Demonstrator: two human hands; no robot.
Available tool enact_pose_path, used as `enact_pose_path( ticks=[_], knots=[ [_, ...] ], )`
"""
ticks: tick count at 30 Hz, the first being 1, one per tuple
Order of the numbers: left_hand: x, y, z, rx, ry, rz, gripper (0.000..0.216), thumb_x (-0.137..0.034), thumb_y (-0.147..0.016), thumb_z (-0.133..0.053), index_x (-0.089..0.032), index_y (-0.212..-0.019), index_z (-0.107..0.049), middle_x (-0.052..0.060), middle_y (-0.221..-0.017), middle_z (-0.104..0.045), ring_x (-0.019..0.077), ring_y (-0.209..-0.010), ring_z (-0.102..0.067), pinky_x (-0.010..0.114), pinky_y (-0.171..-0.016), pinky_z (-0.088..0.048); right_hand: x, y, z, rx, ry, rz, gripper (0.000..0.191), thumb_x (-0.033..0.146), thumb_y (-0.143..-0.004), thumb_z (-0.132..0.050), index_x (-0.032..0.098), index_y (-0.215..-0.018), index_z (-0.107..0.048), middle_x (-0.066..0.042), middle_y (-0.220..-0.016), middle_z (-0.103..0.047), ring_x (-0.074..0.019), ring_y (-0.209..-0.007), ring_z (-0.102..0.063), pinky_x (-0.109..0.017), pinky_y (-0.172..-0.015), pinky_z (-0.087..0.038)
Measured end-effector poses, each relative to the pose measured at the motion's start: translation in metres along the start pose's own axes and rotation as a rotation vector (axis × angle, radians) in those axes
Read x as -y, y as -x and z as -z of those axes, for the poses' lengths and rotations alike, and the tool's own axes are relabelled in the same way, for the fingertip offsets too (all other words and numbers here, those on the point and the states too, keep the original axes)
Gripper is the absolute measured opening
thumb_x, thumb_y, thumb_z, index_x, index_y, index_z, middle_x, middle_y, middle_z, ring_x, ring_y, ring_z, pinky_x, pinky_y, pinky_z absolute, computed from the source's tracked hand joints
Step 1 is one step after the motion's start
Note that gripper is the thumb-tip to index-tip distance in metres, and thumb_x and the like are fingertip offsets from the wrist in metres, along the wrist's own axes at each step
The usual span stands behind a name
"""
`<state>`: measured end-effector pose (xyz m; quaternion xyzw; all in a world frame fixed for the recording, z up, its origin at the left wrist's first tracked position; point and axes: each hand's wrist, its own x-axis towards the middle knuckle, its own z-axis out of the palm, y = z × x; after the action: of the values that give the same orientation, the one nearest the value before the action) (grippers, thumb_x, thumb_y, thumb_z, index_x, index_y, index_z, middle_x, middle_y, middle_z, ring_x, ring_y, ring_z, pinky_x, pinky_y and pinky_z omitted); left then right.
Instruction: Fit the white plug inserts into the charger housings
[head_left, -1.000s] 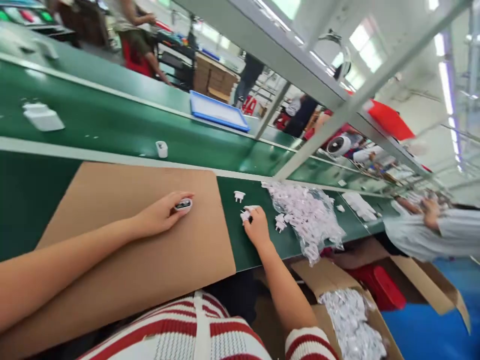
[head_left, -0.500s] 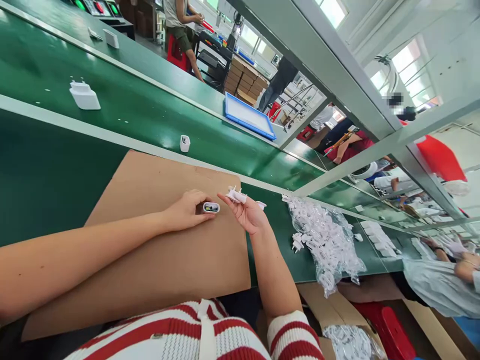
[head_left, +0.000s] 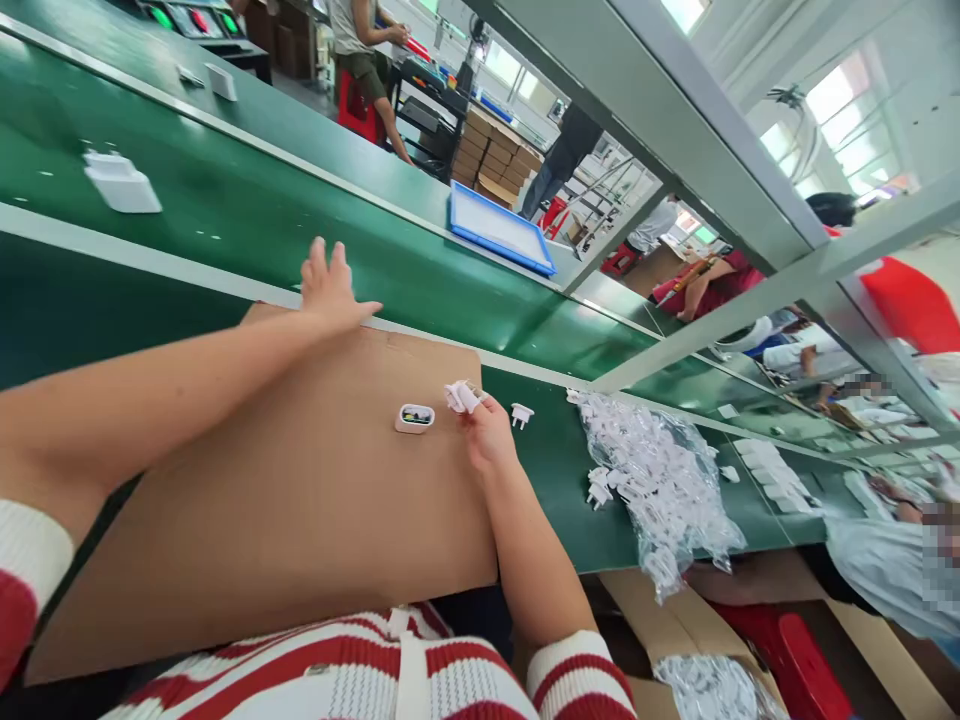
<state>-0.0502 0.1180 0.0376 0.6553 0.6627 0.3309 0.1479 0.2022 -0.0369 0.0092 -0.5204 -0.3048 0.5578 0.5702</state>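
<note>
My left hand (head_left: 330, 290) reaches out over the far edge of the brown cardboard sheet (head_left: 300, 520) to the rim of the green conveyor belt (head_left: 225, 220). Its fingers are stretched and spread, and nothing shows in them. A small white charger shell (head_left: 415, 417) with a dark opening lies alone on the cardboard. Just right of the shell, my right hand (head_left: 487, 435) pinches white plug parts (head_left: 459, 396) in its fingertips. One loose plug part (head_left: 520, 411) lies on the green table beside that hand.
A clear bag of white plug parts (head_left: 660, 480) lies to the right. A white adapter (head_left: 120, 183) rides the belt at far left. A blue tray (head_left: 499, 228) sits beyond the belt. An open carton (head_left: 705, 690) stands below the table. A co-worker's sleeve (head_left: 885, 560) is far right.
My left hand let go of the charger shell, leaving it on the cardboard, and reached forward to the belt edge. My right hand kept the plug parts and turned palm down.
</note>
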Motion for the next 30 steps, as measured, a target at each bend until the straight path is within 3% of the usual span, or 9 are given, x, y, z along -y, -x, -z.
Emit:
enact_pose_path(
  ticks=[3, 7, 15, 17, 20, 22, 24, 27, 30],
  knots=[
    [0.010, -0.039, 0.005, 0.152, -0.008, -0.055, 0.068, -0.038, -0.096, -0.055, 0.006, -0.146, -0.041, 0.023, -0.161, -0.029, 0.0367, -0.147, -0.031, 0.049, -0.123, -0.026, 0.002, 0.001, 0.002, 0.044, -0.020, -0.070, 0.044, 0.048, -0.067, -0.085, 0.017, -0.097, -0.074, -0.006, -0.089, -0.076, -0.0159, -0.076, -0.068, -0.024, -0.060, -0.050],
    [0.010, -0.036, 0.015, 0.130, -0.024, -0.150, 0.052, -0.035, -0.103, -0.038, 0.003, -0.136, -0.052, 0.013, -0.146, -0.049, 0.0242, -0.135, -0.044, 0.041, -0.122, -0.029, 0.005, 0.005, 0.003, 0.099, -0.064, -0.081, 0.044, 0.045, -0.065, -0.086, 0.018, -0.097, -0.073, -0.005, -0.091, -0.076, -0.0144, -0.074, -0.067, -0.024, -0.060, -0.051],
    [0.013, 0.061, 0.002, 0.240, -0.060, -0.368, 0.046, -0.058, -0.086, -0.066, -0.018, -0.108, -0.070, 0.006, -0.110, -0.063, 0.0238, -0.104, -0.059, 0.037, -0.099, -0.049, 0.008, 0.011, 0.003, 0.110, 0.047, 0.111, 0.038, 0.038, -0.065, -0.086, 0.018, -0.096, -0.074, -0.003, -0.090, -0.074, -0.0138, -0.077, -0.064, -0.027, -0.073, -0.053],
    [0.010, 0.088, 0.001, 0.218, -0.033, -0.375, 0.047, -0.061, -0.084, -0.066, -0.020, -0.107, -0.068, 0.010, -0.114, -0.064, 0.0297, -0.109, -0.059, 0.043, -0.102, -0.048, 0.003, 0.014, 0.002, 0.073, 0.168, 0.205, 0.035, 0.037, -0.069, -0.084, 0.019, -0.097, -0.074, -0.003, -0.091, -0.074, -0.0145, -0.077, -0.064, -0.028, -0.072, -0.053],
    [-0.006, 0.128, 0.006, 0.062, -0.042, -0.416, 0.056, -0.053, -0.085, -0.062, -0.020, -0.130, -0.058, 0.016, -0.138, -0.054, 0.0398, -0.131, -0.048, 0.057, -0.114, -0.035, -0.004, 0.018, 0.002, 0.091, 0.340, 0.325, 0.029, 0.038, -0.079, -0.076, 0.022, -0.103, -0.074, -0.004, -0.096, -0.074, -0.0162, -0.081, -0.065, -0.029, -0.074, -0.054],
    [-0.019, 0.153, 0.010, 0.010, 0.001, -0.482, 0.057, -0.042, -0.089, -0.056, -0.021, -0.141, -0.048, 0.015, -0.149, -0.047, 0.0380, -0.140, -0.041, 0.057, -0.120, -0.027, -0.007, 0.021, 0.003, 0.111, 0.486, 0.454, 0.024, 0.036, -0.085, -0.070, 0.023, -0.105, -0.074, -0.004, -0.101, -0.074, -0.0179, -0.088, -0.066, -0.033, -0.083, -0.055],
    [-0.028, 0.173, 0.007, 0.087, 0.100, -0.516, 0.055, -0.034, -0.092, -0.050, -0.022, -0.145, -0.043, 0.013, -0.152, -0.045, 0.0332, -0.143, -0.039, 0.053, -0.123, -0.026, -0.008, 0.023, 0.004, 0.122, 0.651, 0.605, 0.021, 0.032, -0.090, -0.063, 0.024, -0.106, -0.074, -0.005, -0.105, -0.074, -0.0198, -0.095, -0.066, -0.036, -0.091, -0.054],
    [-0.029, 0.187, -0.008, 0.255, 0.257, -0.406, 0.060, -0.040, -0.094, -0.050, -0.020, -0.149, -0.037, 0.014, -0.152, -0.046, 0.0313, -0.144, -0.039, 0.051, -0.123, -0.031, -0.010, 0.024, 0.002, 0.178, 0.805, 0.742, 0.024, 0.024, -0.094, -0.056, 0.026, -0.112, -0.072, -0.005, -0.110, -0.073, -0.0215, -0.105, -0.065, -0.038, -0.097, -0.053],
    [-0.025, 0.183, -0.021, 0.384, 0.376, -0.320, 0.049, -0.050, -0.095, -0.051, -0.018, -0.133, -0.053, 0.014, -0.135, -0.060, 0.0301, -0.126, -0.055, 0.048, -0.112, -0.044, -0.014, 0.024, -0.001, 0.221, 0.897, 0.787, 0.031, 0.018, -0.094, -0.052, 0.027, -0.118, -0.069, -0.005, -0.115, -0.071, -0.0219, -0.112, -0.063, -0.038, -0.099, -0.051]
  ],
)
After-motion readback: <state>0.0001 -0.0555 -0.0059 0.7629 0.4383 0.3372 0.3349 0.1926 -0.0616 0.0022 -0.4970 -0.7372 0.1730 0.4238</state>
